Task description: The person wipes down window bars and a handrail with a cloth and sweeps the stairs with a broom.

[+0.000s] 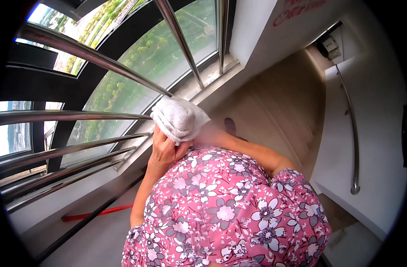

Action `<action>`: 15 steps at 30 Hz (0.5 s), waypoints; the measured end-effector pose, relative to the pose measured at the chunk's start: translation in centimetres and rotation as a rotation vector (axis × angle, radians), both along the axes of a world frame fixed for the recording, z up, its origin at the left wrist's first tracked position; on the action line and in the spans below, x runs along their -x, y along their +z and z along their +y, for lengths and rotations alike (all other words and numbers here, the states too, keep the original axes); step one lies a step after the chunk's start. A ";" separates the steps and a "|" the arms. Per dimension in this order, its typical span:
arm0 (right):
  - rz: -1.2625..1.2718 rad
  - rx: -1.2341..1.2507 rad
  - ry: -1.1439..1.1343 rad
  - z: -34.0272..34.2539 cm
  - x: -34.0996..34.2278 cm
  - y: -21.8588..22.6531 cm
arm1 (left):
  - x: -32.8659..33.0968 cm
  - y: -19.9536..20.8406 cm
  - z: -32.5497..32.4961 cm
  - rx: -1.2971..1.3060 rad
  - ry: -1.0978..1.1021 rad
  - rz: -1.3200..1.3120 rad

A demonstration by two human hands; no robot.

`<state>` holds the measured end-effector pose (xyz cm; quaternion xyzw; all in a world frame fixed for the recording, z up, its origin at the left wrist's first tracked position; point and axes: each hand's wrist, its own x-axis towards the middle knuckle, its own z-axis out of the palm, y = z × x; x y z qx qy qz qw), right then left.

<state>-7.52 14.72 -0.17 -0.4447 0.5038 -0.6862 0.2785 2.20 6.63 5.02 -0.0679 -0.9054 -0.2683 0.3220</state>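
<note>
A folded white towel (179,118) is bunched up in front of my body, beside the ends of the metal window bars. My left hand (164,149) grips its lower left side, fingers curled up against it. From the other side my right hand (207,133) reaches to the towel's right edge; it looks blurred and its fingers are hidden. Behind the towel, a shiny metal bar (101,58) slants down from the upper left, and another bar (69,116) runs level toward it. Whether the towel touches these bars I cannot tell.
Tall windows (145,66) with dark frames and several metal bars fill the left. A brown floor (274,98) lies beyond my right arm. A handrail (352,124) is fixed to the white right-hand wall. At lower left are a black rail (87,222) and a red bar (96,212).
</note>
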 end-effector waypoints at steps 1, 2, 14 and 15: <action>0.085 0.049 -0.077 -0.2 0.0 -0.8 | -0.4 -0.1 -0.1 0.004 0.008 -0.006; 0.087 0.050 -0.079 -0.3 0.0 -1.7 | -0.8 -0.2 -0.2 0.007 0.015 -0.010; 0.166 -0.020 -0.142 1.1 0.7 0.1 | -4.2 -0.2 -1.8 -0.020 0.238 -0.099; 0.168 -0.003 -0.130 1.1 0.7 0.1 | -4.4 0.0 -1.8 -0.001 0.256 -0.094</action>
